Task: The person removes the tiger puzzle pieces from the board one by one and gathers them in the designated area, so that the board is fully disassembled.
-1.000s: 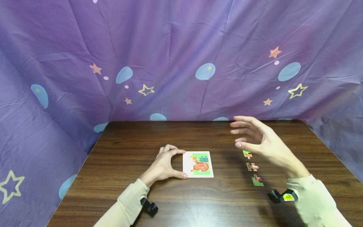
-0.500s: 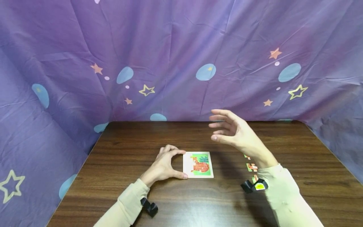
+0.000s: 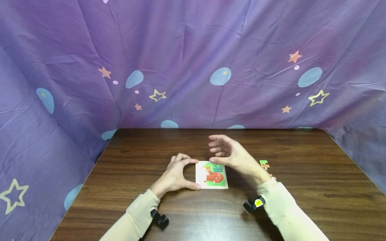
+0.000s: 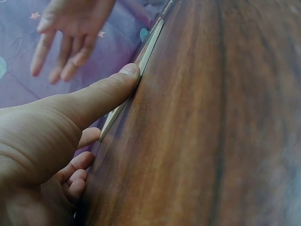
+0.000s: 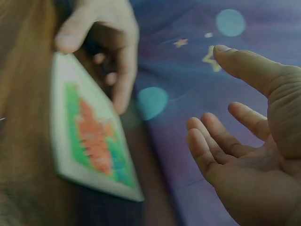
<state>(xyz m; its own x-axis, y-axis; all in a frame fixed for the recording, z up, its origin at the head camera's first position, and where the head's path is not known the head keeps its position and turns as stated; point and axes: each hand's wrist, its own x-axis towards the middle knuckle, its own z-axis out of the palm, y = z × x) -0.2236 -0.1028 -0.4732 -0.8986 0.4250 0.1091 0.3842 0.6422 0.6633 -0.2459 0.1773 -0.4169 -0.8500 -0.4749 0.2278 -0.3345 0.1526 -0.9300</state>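
Observation:
A square white jigsaw puzzle board (image 3: 200,180) lies on the table, its tiger picture partly filled in and its left strip white. My left hand (image 3: 172,177) holds the board at its left side, thumb on the near corner and index finger on the far corner. Over the board's far right part hovers my right hand (image 3: 235,157), fingers loosely spread and nothing in it. In the right wrist view the tiger board (image 5: 94,136) is blurred and apart from that hand's fingers. One loose puzzle piece (image 3: 264,164) lies to the right; another shows only partly behind the right wrist.
The brown wooden table (image 3: 135,144) ends at a purple cloth backdrop (image 3: 187,67) with stars and blue ovals. Each wrist wears a black camera mount, such as the left mount (image 3: 159,219).
My right hand has swung left from above the loose pieces, then come down toward the board. Its forearm now covers most of those pieces. The left hand and board stay put.

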